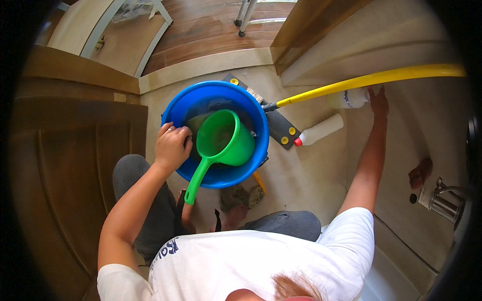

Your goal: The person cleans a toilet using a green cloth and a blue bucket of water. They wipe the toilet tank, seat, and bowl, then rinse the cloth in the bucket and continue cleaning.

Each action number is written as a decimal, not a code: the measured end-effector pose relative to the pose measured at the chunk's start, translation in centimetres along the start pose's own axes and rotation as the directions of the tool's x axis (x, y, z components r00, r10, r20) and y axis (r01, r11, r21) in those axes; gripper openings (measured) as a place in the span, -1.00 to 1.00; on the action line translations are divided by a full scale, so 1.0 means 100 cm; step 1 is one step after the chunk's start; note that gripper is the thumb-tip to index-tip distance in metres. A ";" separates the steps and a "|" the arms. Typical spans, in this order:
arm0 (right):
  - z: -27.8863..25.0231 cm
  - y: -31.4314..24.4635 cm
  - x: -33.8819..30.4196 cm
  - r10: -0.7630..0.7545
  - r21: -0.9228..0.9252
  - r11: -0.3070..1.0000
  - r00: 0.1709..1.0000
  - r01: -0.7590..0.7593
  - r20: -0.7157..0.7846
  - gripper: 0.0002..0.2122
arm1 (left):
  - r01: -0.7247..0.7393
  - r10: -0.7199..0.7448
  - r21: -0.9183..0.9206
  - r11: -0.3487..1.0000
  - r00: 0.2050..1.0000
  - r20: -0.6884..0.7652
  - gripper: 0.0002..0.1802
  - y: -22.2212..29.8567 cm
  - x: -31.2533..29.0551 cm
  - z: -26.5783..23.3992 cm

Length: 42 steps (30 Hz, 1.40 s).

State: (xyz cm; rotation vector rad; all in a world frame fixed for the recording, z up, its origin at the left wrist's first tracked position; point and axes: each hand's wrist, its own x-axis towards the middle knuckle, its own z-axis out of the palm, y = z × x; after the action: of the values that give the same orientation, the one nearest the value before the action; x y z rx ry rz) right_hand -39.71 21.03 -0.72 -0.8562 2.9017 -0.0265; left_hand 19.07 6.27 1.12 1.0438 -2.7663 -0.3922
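In front of me stands a blue bucket [216, 86] with some liquid in it. My left hand [173, 144] is closed over its left rim, fingers curled. A green dipper [241, 145] rests in the bucket, its handle sticking out over the near rim. Out to the far right, my right arm is stretched and my right hand [379, 102] is closed at the right end of a pale bottle [351, 99] with dark lettering. The fingertips on that bottle are partly hidden. Another white bottle [324, 129], with a red cap, lies nearer the bucket.
A floor brush with a dark head [281, 125] and a long yellow handle [371, 80] lies right of the bucket, its handle passing above the pale bottle. A brown wooden door [80, 165] stands left, a raised sill [211, 64] beyond. A metal faucet [444, 204] is at right.
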 end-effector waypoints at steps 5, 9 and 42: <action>0.009 0.028 0.013 -0.256 -0.040 0.963 0.952 0.266 0.168 -0.36 | -0.023 0.023 -0.009 1.000 1.000 0.000 -0.93 0.000 0.003 0.005; 0.013 0.013 0.007 -0.042 0.066 0.997 0.999 0.043 -0.013 -0.47 | -0.001 0.001 0.011 1.000 1.000 0.010 -0.92 -0.003 -0.001 0.003; 0.194 -0.106 -0.398 0.419 0.299 0.812 0.858 -0.501 0.297 -0.65 | 0.111 -0.090 -0.002 0.994 0.812 0.577 -0.46 0.006 0.000 -0.017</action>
State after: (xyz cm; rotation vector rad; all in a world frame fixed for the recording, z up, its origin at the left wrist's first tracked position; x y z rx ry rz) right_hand 1.41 34.02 -15.25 -0.0676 2.6804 -0.3924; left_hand 19.08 6.34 2.92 1.2332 -3.2063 -0.9108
